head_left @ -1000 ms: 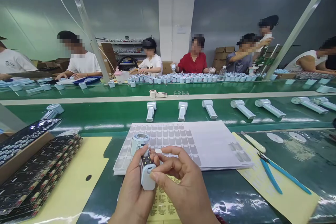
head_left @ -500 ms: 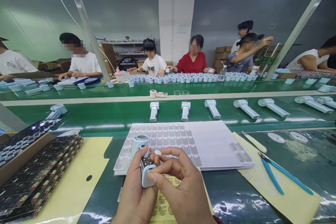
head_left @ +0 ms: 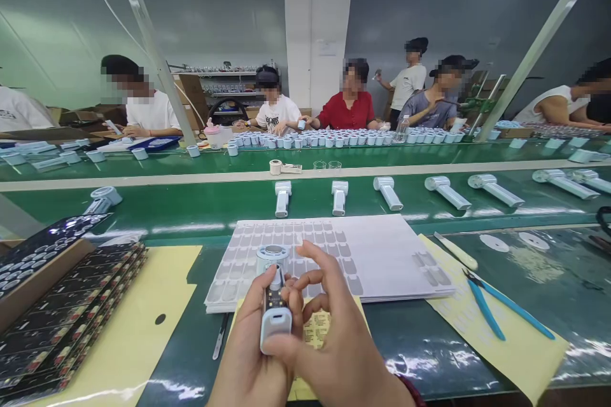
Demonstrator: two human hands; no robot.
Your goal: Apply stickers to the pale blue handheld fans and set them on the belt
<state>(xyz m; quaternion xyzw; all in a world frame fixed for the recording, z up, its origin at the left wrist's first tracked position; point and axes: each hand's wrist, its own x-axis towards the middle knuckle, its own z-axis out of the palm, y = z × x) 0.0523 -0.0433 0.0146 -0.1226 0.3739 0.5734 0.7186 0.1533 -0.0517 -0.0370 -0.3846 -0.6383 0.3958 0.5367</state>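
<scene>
My left hand (head_left: 248, 350) is wrapped round a small pale-blue hand-held fan body (head_left: 273, 305), held upright with its round head at the top and a dark circuit strip showing along its handle. My right hand (head_left: 334, 337) is against the same fan body from the right: the thumb presses on its lower end and the fingers curl over the handle. Just behind the hands lies a stack of white sticker sheets (head_left: 382, 254) with rows of small grey pads.
A green conveyor carries several pale-blue fan bodies (head_left: 338, 196). Black trays (head_left: 62, 318) are stacked at my left on yellow paper. Blue-handled pliers (head_left: 496, 308) and a white-handled tool (head_left: 456, 251) lie at right. Several people work at the far side of the line.
The white pad that my right fingertips held is no longer visible, and those fingers now curl over the fan's handle. The fan has shifted slightly right and the belt's fans have moved right.
</scene>
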